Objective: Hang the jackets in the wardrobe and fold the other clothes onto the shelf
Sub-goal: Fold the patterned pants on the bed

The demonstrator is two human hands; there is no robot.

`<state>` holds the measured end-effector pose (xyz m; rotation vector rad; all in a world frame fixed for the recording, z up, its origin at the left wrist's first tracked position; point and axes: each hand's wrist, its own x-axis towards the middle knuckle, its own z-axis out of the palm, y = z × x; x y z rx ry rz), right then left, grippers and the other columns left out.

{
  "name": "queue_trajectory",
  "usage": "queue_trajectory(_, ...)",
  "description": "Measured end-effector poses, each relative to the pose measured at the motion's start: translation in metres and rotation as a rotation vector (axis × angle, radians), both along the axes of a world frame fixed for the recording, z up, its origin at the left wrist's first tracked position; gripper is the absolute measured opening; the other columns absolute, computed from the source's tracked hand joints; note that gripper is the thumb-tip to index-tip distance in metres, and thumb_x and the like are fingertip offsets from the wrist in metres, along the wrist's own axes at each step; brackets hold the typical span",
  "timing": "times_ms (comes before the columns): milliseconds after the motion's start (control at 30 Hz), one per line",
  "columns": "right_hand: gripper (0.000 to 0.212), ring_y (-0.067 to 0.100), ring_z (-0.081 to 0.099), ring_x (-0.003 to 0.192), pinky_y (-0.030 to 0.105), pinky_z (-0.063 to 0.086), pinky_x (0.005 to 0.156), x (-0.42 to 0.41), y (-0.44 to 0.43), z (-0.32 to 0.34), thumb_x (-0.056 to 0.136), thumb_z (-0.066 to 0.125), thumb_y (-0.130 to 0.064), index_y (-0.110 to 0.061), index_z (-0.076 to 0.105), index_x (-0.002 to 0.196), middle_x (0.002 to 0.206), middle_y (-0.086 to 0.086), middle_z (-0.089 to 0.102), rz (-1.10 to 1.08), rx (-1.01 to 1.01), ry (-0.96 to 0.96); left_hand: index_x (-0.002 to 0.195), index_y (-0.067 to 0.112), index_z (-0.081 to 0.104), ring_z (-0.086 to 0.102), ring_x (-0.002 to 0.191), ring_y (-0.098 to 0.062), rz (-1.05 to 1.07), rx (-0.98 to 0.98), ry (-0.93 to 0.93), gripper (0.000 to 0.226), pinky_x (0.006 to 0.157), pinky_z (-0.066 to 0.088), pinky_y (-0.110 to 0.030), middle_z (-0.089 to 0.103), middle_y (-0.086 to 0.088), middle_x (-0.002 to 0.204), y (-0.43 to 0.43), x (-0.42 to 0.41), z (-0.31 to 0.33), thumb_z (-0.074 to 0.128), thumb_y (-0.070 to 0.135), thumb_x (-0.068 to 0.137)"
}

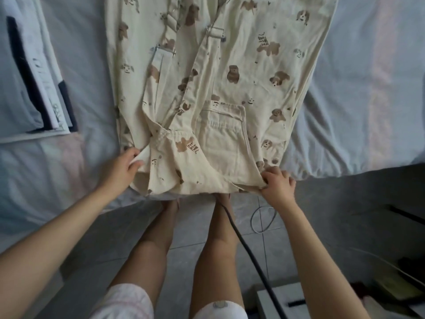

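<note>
A cream overall dress (pixel 230 88) printed with small brown bears lies spread on the bed, its bib end toward me. Two straps with metal buckles rest on top of it, and a plain cream patch pocket shows near the bib. My left hand (pixel 125 168) pinches the near left edge of the dress at the bed's edge. My right hand (pixel 277 184) grips the near right corner, fingers curled over the fabric. Part of the hem hangs over the bed edge between my hands.
The bed sheet (pixel 368 100) is pale grey. A folded white and dark garment (pixel 39 88) lies at the left on the bed. A black cable (pixel 248 256) and a white cord (pixel 262 217) run over the tiled floor by my legs. A white box (pixel 282 302) sits lower right.
</note>
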<state>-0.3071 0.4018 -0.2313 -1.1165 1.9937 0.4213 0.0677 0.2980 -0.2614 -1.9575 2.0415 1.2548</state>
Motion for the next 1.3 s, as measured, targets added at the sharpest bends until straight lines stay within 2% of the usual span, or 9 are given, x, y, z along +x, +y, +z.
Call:
queue_trajectory(100,0.061,0.032,0.037,0.123,0.043,0.025,0.102,0.016,-0.011,0.002,0.079,0.065,-0.048,-0.015,0.051,0.128,0.131,0.008,0.044,0.133,0.145,0.103,0.097,0.009,0.06,0.06,0.063,-0.027,-0.054,-0.103,-0.049,0.024,0.064,0.047,-0.041,0.066,-0.006,0.075,0.008,-0.002,0.005,0.075,0.014,0.079)
queue_trajectory(233,0.022,0.024,0.056,0.086,0.036,0.04,0.068,0.031,-0.029,0.01,0.085,0.055,-0.029,-0.011,0.054,0.098,0.09,0.0,0.058,-0.361,-0.117,-0.192,0.093,0.001,0.061,0.062,0.061,-0.035,-0.38,-0.221,-0.18,0.048,0.065,0.048,-0.043,0.065,-0.016,0.069,0.006,0.0,0.014,0.083,-0.007,0.052)
queue_trajectory(333,0.016,0.018,0.056,0.082,0.036,0.044,0.07,0.022,-0.025,0.007,0.091,0.056,-0.022,-0.013,0.054,0.103,0.09,-0.003,0.058,-0.299,-0.143,-0.291,0.084,-0.001,0.06,0.056,0.049,-0.034,-0.565,-0.265,-0.308,0.054,0.048,0.04,-0.032,0.052,-0.016,0.053,-0.003,0.004,0.019,0.072,-0.02,0.035)
queue_trajectory(500,0.018,0.027,0.058,0.092,0.035,0.043,0.069,0.023,-0.019,-0.006,0.09,0.056,-0.017,-0.01,0.057,0.106,0.1,0.005,0.061,-0.228,-0.12,-0.209,0.105,0.009,0.058,0.063,0.081,-0.032,-0.719,-0.093,-0.525,0.042,0.059,0.043,-0.033,0.065,-0.013,0.085,-0.003,-0.014,0.029,0.064,-0.011,0.068)
queue_trajectory(667,0.033,0.036,0.043,0.117,0.042,0.04,0.092,0.041,-0.043,-0.004,0.089,0.05,-0.019,-0.005,0.053,0.119,0.127,0.017,0.047,-0.155,-0.043,0.107,0.092,0.014,0.062,0.058,0.089,-0.018,-0.169,0.287,-0.093,0.015,0.071,0.043,-0.026,0.063,-0.006,0.099,-0.029,-0.012,0.033,0.062,0.008,0.079)
queue_trajectory(833,0.031,0.017,0.053,0.098,0.029,0.042,0.076,0.063,-0.065,0.0,0.091,0.053,-0.019,-0.013,0.049,0.121,0.113,-0.001,0.053,-0.464,-0.433,-0.215,0.081,0.033,0.056,0.045,0.108,-0.016,0.366,0.121,-0.008,0.018,0.095,0.036,-0.03,0.052,0.0,0.105,-0.041,0.02,0.01,0.073,0.027,0.077)
queue_trajectory(1067,0.025,0.012,0.053,0.088,0.02,0.042,0.068,0.063,-0.086,-0.007,0.094,0.053,-0.011,-0.01,0.055,0.119,0.103,-0.003,0.056,-0.673,-0.424,-0.304,0.079,0.016,0.046,0.049,0.081,-0.011,0.457,-0.032,0.171,0.028,0.067,0.037,-0.002,0.047,0.01,0.081,-0.009,0.02,0.008,0.06,-0.007,0.084)
queue_trajectory(1200,0.017,0.015,0.055,0.093,0.027,0.045,0.075,0.059,-0.086,-0.011,0.09,0.059,-0.01,-0.013,0.055,0.106,0.099,-0.004,0.055,-0.643,-0.437,-0.207,0.08,0.022,0.054,0.056,0.106,-0.033,0.602,0.002,0.12,0.026,0.081,0.043,-0.025,0.061,0.0,0.098,0.001,0.025,0.002,0.059,-0.002,0.088)
queue_trajectory(1300,0.026,0.014,0.05,0.092,0.031,0.044,0.074,0.072,-0.082,-0.004,0.089,0.057,-0.013,-0.012,0.052,0.114,0.111,-0.002,0.053,-0.463,-0.641,-0.023,0.091,0.012,0.061,0.045,0.112,-0.037,0.327,-0.265,-0.271,0.011,0.093,0.033,-0.037,0.052,-0.016,0.117,0.003,0.011,0.017,0.06,0.005,0.083)
